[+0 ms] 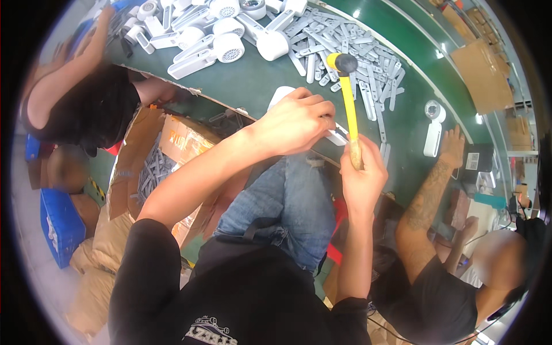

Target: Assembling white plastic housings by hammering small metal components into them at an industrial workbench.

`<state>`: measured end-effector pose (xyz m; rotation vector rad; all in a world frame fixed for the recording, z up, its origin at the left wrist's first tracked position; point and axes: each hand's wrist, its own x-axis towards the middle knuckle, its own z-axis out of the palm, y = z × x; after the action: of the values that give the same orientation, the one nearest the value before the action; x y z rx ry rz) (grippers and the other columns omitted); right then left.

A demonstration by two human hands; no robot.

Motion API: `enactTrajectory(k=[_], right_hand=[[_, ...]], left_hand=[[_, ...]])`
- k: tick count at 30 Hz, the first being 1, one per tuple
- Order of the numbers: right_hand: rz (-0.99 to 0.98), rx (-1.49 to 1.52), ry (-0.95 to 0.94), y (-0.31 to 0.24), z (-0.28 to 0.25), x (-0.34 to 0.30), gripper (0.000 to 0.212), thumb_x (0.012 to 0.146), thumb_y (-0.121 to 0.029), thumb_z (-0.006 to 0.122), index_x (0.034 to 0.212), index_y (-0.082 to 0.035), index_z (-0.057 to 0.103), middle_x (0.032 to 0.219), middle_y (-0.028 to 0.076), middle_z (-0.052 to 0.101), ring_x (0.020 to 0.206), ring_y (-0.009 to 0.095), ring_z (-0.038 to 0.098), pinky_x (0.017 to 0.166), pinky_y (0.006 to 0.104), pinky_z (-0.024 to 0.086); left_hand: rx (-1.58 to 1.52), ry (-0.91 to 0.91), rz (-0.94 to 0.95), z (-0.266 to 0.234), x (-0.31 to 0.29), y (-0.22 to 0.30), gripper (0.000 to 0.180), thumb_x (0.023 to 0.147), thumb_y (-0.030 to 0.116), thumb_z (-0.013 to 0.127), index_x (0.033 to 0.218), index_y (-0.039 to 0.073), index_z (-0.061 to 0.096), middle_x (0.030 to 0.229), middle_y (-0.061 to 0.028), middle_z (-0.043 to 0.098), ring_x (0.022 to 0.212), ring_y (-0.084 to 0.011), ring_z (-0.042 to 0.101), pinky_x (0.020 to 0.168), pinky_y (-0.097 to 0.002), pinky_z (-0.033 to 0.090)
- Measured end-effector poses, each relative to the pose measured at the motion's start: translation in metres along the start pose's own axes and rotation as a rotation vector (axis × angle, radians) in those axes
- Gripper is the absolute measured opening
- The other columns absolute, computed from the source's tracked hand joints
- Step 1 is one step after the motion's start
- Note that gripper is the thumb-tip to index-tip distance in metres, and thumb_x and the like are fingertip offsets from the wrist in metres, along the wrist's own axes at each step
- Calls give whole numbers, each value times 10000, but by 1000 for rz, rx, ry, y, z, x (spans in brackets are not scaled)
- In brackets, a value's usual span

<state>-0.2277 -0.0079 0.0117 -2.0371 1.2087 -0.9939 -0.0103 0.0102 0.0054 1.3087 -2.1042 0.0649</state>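
While the left hand closes around a white handheld unit at the near edge of the desk, the right hand grips a yellow-handled mallet low on its shaft, its dark and yellow head standing up and away from the work. The unit's rounded end pokes out past the left hand's knuckles and its slim end points toward the right hand; whether it rests on the desk or is held just off it, I can't tell. To my eye the step in hand is fitting or lining up that slim end by finger, the mallet merely kept ready. The next move, I'd judge, calls for a steady hold on the unit and, if a tap is needed, swinging the mallet's head round onto it.

As for containers, an open cardboard box stands below the desk to the person's left, with grey strips inside, much like the loose pile of strips on the desk. Farther left sits a blue bin; what it holds is too unclear to name. More white units lie heaped on the desk itself.
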Motion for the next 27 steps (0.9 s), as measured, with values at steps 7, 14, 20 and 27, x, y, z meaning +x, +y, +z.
enactTrajectory(k=[7, 14, 20, 27], right_hand=[[-48, -140, -61, -11, 3, -4, 395, 847, 6, 697, 1224, -81, 773, 1165, 185, 647, 949, 340, 693, 835, 424, 562], [2, -165, -328, -4, -14, 31, 359, 843, -23, 676, 1190, -34, 767, 1134, 197, 660, 957, 399, 684, 874, 434, 554], [320, 146, -214, -7, -30, 23, 294, 902, -3, 678, 1179, -25, 776, 1157, 98, 682, 767, 167, 690, 669, 320, 553], [273, 126, -85, 9, -35, 43, 156, 972, -90, 710, 1119, -62, 755, 1130, 108, 650, 828, 224, 713, 688, 331, 582]], left_hand=[[-31, 12, -12, 1, -4, -2, 175, 824, 153, 808, 993, 110, 793, 1023, -15, 716, 999, -240, 695, 957, -400, 527], [-49, 18, 5, 0, 0, -2, 188, 849, 191, 794, 1018, 110, 792, 974, -4, 720, 973, -218, 698, 926, -377, 519], [56, 2, 36, 5, 3, 1, 103, 857, 177, 759, 914, 94, 737, 943, -18, 673, 945, -212, 668, 861, -370, 508], [52, -10, 13, 3, 0, 2, 96, 862, 142, 733, 914, 63, 717, 981, -39, 675, 974, -240, 665, 862, -383, 514]])
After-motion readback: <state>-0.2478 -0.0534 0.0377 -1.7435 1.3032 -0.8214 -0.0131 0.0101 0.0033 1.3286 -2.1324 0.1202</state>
